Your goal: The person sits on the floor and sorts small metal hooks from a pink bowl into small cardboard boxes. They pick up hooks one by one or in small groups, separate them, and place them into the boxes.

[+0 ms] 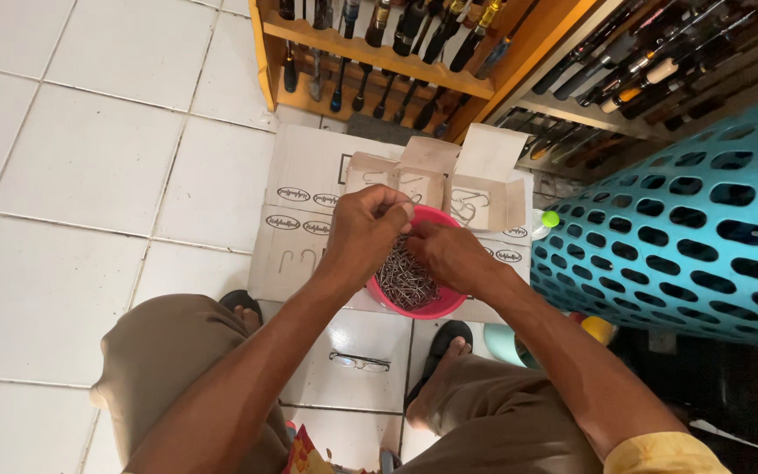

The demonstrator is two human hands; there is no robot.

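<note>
Head camera looks down on a round pink plastic bowl (446,304) filled with thin metal hooks (404,283), resting on flattened brown cardboard (304,206) at the picture's centre. Left hand (363,230), at ten o'clock of the bowl, pinches a hook between closed fingers. Right hand (451,254), at twelve o'clock above it, is curled closed on hooks too. Small open cardboard boxes (484,197) sit just beyond; a teal perforated plastic basket (695,237) stands at three o'clock.
</note>
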